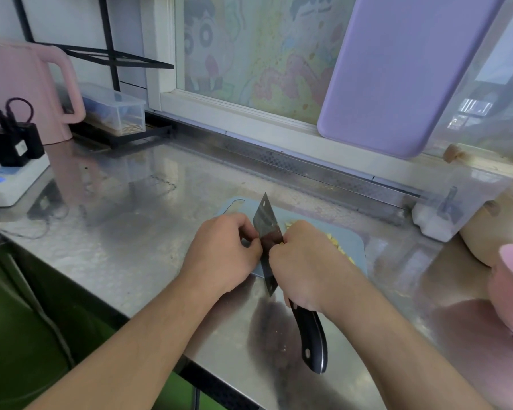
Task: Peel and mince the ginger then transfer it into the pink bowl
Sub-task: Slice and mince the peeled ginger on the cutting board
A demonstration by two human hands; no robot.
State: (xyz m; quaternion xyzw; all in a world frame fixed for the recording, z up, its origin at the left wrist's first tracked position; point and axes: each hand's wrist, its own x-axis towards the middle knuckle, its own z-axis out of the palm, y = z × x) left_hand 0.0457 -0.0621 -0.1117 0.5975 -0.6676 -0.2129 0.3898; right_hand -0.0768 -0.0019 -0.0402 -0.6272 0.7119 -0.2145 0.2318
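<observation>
A cleaver (267,229) with a black handle (310,335) stands on edge over a small blue-grey cutting board (354,238) on the steel counter. My right hand (308,261) grips the cleaver where the blade meets the handle. My left hand (222,250) has its curled fingers against the blade's left face, seemingly pinching at it. Yellow minced ginger (338,247) lies on the board to the right of the blade, partly hidden by my right hand. The pink bowl (510,291) sits at the right edge of the counter.
A pink kettle (27,93), a black scissors holder (15,140) and a white power strip (9,182) stand at the left. A clear box (116,110) sits on a black rack. A purple board (403,78) leans on the window. A clear container (456,202) stands at the right.
</observation>
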